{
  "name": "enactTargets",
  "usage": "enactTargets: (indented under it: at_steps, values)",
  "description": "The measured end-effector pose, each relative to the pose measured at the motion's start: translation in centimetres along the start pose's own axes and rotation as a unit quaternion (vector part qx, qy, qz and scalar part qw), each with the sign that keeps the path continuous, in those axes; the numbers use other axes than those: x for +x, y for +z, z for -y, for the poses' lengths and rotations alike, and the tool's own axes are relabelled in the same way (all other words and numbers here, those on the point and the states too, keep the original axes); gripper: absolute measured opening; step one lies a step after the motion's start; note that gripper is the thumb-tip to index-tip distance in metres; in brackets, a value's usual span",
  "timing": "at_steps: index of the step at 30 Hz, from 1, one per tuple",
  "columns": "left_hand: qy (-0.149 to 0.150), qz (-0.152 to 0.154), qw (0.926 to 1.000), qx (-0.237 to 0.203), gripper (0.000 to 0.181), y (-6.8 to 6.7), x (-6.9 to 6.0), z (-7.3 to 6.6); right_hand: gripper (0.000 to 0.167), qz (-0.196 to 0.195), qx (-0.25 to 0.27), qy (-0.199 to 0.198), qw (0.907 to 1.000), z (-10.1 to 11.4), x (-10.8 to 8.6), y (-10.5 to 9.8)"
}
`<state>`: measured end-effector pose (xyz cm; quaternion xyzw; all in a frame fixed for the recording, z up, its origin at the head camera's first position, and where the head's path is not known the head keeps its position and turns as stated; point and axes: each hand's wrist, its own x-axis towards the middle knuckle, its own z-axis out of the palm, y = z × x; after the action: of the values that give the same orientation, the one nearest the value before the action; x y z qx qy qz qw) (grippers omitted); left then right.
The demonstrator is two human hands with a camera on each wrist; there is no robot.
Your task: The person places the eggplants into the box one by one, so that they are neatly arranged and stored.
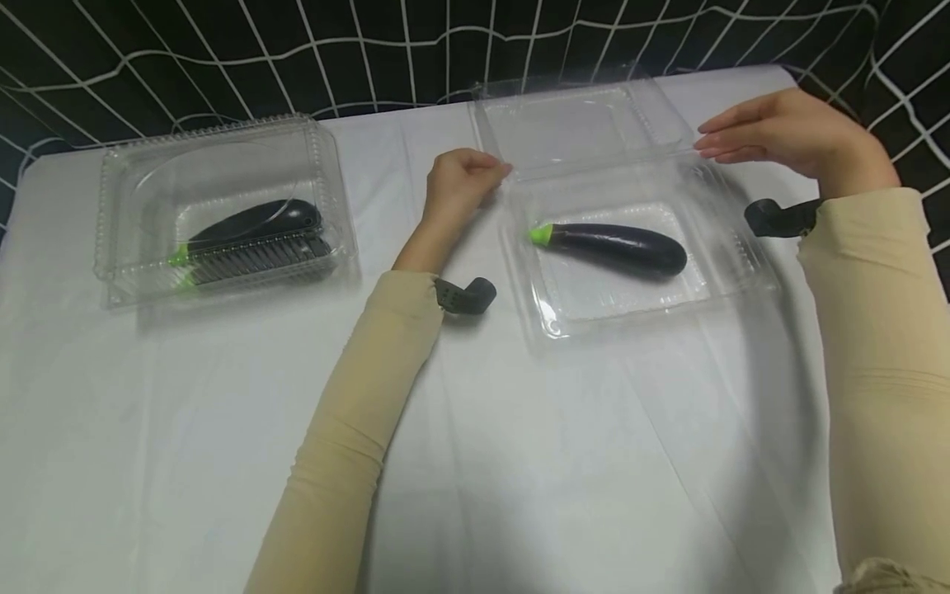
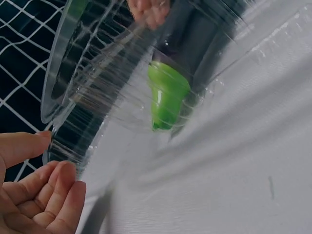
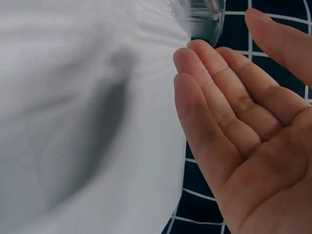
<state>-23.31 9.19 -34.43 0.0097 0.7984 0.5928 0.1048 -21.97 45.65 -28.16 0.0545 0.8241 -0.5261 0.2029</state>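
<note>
A clear hinged plastic container [image 1: 552, 326] stands with its lid [image 1: 552, 124] folded back. In its base lies a dark purple eggplant [image 1: 619, 247] with a green stem end [image 2: 168, 97] pointing left. My left hand [image 1: 462, 183] is at the left end of the fold between lid and base. In the left wrist view, thumb and curled fingers [image 2: 63, 190] pinch the plastic edge. At the right end of that fold is my right hand [image 1: 787, 136], fingers extended and thumb apart. Its fingertips [image 3: 187, 58] are close to the plastic; contact is unclear.
To the left, a closed clear container [image 1: 141, 206] holds another eggplant [image 1: 256, 223]. Both containers rest on a white-covered table [image 1: 579, 462]. Dark cloth with a white grid [image 1: 371, 58] hangs behind the table's far edge.
</note>
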Motion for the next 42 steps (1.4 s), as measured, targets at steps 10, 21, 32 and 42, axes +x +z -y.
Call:
enactTargets:
  at_steps: [10,21,32,42]
  values:
    - [-0.026,0.009,0.9994,-0.020,0.023,-0.1,0.5,-0.8,0.013,0.004,0.021,0.028,0.9994,0.9,0.7,0.1]
    - [-0.023,-0.001,0.9988,-0.043,0.020,-0.6,0.4,-1.1,0.013,-0.020,0.061,0.037,0.9972,1.6,0.9,0.3]
    - [0.020,-0.012,0.9972,-0.072,0.014,-0.8,0.1,-1.0,0.011,-0.028,0.112,0.006,0.9933,1.3,0.7,0.9]
    - [0.039,-0.016,0.9975,-0.057,0.013,-1.0,0.0,-1.0,0.016,-0.045,0.122,-0.022,0.9913,1.3,0.5,1.1]
